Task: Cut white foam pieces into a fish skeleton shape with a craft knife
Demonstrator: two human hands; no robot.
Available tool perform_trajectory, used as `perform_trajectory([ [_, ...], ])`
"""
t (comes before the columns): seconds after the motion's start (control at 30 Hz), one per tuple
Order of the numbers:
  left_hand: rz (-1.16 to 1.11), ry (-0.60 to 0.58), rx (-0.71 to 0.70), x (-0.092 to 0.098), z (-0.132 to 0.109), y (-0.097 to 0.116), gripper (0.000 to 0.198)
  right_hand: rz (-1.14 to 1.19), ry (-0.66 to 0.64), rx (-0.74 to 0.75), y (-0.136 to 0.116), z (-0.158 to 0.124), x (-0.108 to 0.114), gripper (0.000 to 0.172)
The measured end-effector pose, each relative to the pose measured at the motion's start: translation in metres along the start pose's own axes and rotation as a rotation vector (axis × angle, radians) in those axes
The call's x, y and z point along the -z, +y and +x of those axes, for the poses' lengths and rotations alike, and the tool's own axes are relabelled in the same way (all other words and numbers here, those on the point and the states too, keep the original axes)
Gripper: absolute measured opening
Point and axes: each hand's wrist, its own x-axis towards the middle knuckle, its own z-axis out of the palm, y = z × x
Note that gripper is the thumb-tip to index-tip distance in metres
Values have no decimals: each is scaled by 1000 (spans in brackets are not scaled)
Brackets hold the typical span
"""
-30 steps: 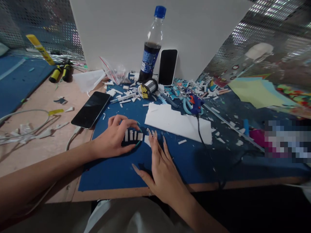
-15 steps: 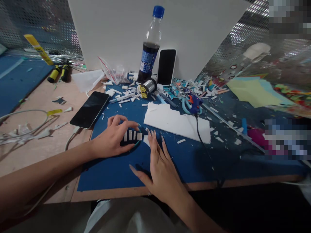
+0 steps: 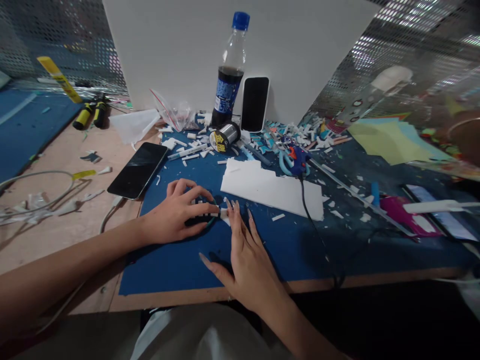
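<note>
My left hand (image 3: pixel 176 215) curls over a small dark round piece (image 3: pixel 202 219) that carries several short white foam strips, and its fingertips press on the strips. My right hand (image 3: pixel 245 252) lies flat on the blue mat (image 3: pixel 180 265), fingers stretched out, the long nails touching a white foam scrap (image 3: pixel 225 215) just right of the round piece. A jagged white foam sheet (image 3: pixel 270 187) lies directly behind my right hand.
A black phone (image 3: pixel 138 169) lies left of the mat, a second phone (image 3: pixel 255 103) leans on the white board beside a cola bottle (image 3: pixel 228 75). A tape roll (image 3: pixel 223 136), blue glue gun (image 3: pixel 296 157) with cord, foam scraps, coloured paper (image 3: pixel 393 142) and cables (image 3: pixel 41 192) surround the work spot.
My left fingers have closed further over the white strips on the round piece. My right hand stays flat, shifted very slightly left. A tablet and white strip have come into sight at right.
</note>
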Motion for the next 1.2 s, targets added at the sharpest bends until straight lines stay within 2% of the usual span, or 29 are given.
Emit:
perform_trajectory([
  [0.37, 4, -8, 0, 0, 0, 0, 26, -20, -28, -15, -1, 0, 1, 93],
  [1.2, -37, 5, 17, 1, -1, -1, 31, 83, 14, -34, 0, -1, 2, 90],
])
